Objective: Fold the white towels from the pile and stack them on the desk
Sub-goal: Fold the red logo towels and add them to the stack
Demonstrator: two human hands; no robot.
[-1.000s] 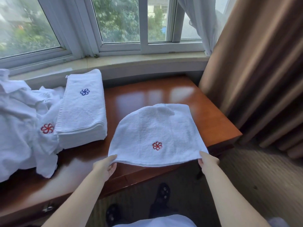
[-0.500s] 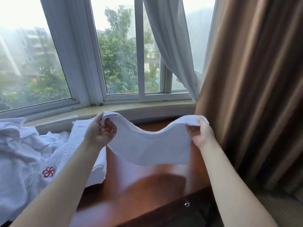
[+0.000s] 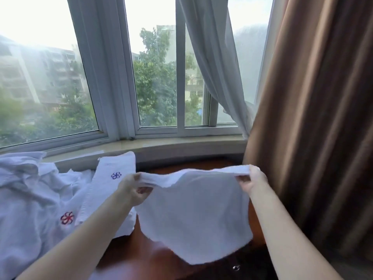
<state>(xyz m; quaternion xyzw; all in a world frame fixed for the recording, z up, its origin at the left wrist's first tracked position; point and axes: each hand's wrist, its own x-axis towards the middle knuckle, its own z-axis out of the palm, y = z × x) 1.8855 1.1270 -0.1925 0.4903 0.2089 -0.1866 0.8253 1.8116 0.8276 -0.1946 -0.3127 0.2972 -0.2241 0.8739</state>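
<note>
Head view shows a white terry towel (image 3: 193, 217), already doubled over, held up in the air above the glossy reddish-brown wooden tabletop (image 3: 145, 251), its lower edge hanging free just over the wood. The left hand (image 3: 132, 189) pinches the towel's top-left corner with curled fingers, and the right hand (image 3: 251, 180) pinches the top-right corner the same way, so the top edge sags slightly between them. To the left lies a neat stack of folded white towels with a blue flower emblem (image 3: 113, 190), resting on the tabletop, and beyond it the rumpled pile of unfolded white towels (image 3: 30, 209), one showing a red flower emblem. Behind are the window sill (image 3: 161, 143), a sheer white curtain (image 3: 218, 67) and a brown drape (image 3: 314, 118). The fold looks to be midway; next the towel probably needs lowering flat for another fold, edges aligned, before it joins the stack.
</note>
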